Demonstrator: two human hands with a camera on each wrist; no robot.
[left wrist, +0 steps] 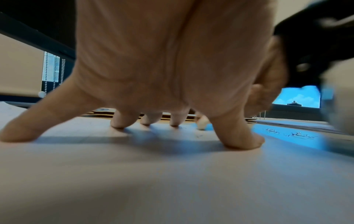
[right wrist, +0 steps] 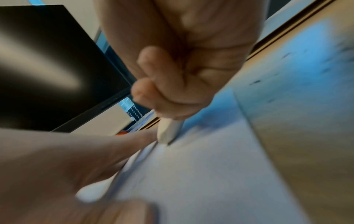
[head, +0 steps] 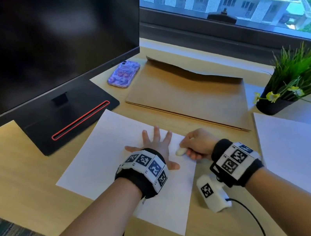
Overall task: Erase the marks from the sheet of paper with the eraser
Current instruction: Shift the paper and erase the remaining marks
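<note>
The small white oblong eraser (head: pixel 180 151) was pinched in the right hand (head: pixel 200 143), its tip on the white sheet of paper (head: pixel 104 159), long axis pointing leftward toward the left hand (head: pixel 155 146). That hand lay spread, fingertips pressing the paper on the wooden counter (head: pixel 12 174).

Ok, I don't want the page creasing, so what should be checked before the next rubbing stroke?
1. Left hand spread flat on the sheet of paper: ok.
2. Right hand grips the eraser: ok.
3. Eraser tip touching the sheet: ok in the right wrist view.
4. Marks left under the tip: cannot tell, blurred.
5. Sheet lying flat on the desk: ok.
</note>
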